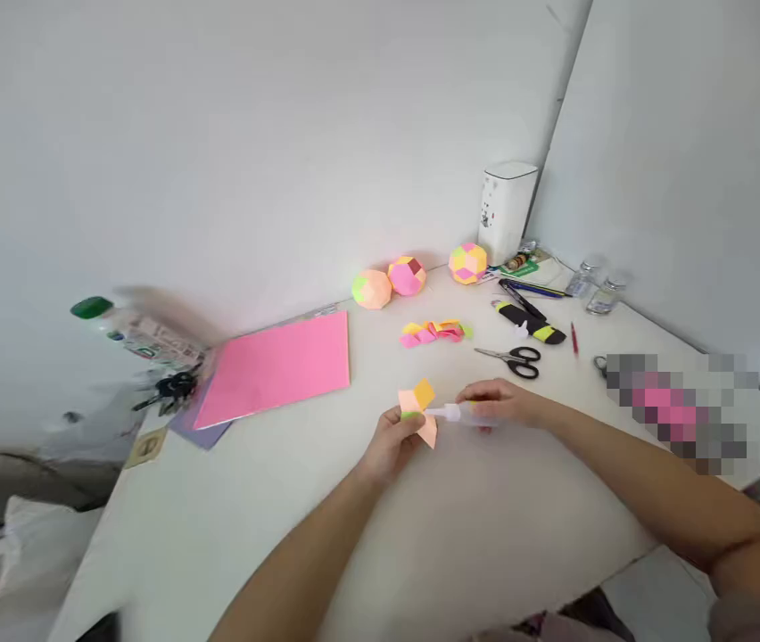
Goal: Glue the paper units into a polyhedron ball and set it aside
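My left hand (390, 446) pinches a small folded paper piece (425, 395) with orange, peach and green faces. In my right hand (504, 401) lies a clear glue bottle (470, 413), held sideways. Its white nozzle points left and meets the paper piece, or comes very close to it; I cannot tell which. Just beyond my hands is a row of folded strips (434, 333) in pink, yellow and green. Scissors with black handles (520, 361) lie past my right hand.
Three paper balls, one of them peach (372, 290), stand by the back wall. Pink sheets (279, 366) lie at left near a green-capped bottle (139, 334). A white container (507, 209), a black-and-yellow cutter (531, 323), a red pen (574, 339) and glass jars (606, 294) are at right.
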`<state>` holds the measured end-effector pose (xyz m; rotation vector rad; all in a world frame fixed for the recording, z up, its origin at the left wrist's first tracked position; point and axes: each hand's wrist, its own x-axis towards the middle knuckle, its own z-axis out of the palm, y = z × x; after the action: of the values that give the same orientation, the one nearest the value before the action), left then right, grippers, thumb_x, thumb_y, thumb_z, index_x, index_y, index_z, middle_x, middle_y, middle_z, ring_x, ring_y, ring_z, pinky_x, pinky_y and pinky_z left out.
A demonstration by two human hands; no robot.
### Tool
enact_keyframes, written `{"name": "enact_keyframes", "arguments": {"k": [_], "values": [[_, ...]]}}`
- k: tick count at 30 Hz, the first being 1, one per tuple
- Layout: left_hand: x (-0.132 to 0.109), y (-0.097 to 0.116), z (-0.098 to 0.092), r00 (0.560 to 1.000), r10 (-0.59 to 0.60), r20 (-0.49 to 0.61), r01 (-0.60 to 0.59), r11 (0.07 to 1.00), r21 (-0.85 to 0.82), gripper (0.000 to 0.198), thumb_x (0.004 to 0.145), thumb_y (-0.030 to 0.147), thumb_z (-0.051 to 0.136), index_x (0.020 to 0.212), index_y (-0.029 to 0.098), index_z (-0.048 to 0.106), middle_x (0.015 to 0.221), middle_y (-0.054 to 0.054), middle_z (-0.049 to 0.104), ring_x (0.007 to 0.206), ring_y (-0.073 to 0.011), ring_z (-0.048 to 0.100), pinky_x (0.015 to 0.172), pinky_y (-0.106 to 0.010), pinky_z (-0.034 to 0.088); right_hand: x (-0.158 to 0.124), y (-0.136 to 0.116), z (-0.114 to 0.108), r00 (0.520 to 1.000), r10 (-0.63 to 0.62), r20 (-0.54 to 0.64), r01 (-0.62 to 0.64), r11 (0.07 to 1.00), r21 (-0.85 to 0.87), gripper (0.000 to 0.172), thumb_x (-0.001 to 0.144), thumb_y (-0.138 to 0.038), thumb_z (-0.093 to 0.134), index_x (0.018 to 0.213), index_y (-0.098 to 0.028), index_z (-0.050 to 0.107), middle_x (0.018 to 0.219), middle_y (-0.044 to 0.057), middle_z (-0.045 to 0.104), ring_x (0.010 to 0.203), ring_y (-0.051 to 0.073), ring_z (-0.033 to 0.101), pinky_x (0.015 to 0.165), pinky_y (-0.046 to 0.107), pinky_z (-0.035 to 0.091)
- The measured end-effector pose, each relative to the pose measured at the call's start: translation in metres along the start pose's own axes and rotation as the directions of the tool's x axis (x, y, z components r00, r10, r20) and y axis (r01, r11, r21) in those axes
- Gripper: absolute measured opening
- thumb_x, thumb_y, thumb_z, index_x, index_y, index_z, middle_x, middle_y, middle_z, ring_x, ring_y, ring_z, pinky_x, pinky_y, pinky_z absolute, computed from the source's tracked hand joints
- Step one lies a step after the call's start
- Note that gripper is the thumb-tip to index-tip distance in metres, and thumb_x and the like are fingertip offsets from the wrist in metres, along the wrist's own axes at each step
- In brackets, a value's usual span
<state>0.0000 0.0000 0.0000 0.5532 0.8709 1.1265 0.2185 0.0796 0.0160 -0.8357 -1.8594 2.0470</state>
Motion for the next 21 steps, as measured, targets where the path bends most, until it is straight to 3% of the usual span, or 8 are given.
{"name": "enact_keyframes", "arguments": {"k": [21], "values": [[-0.0008, 0.0051, 0.0013, 0.998, 0.015, 0.056, -0.015, 1.000, 0.013, 0.019, 0.064, 0.027, 0.073, 0.060, 0.012, 0.062, 0.059, -0.003, 0.059, 0.058, -0.0130, 0.051, 0.058, -0.028, 0.036, -0.0012, 0.0009, -0.0019, 0.996, -0.021, 0.082, 0.016, 0.998, 0.055, 0.032, 0.078, -0.037, 0.063, 0.100, -0.014, 0.066, 0.082, 0.003, 0.061, 0.067, 0.012, 0.057, 0.062, 0.025, 0.047]]}}
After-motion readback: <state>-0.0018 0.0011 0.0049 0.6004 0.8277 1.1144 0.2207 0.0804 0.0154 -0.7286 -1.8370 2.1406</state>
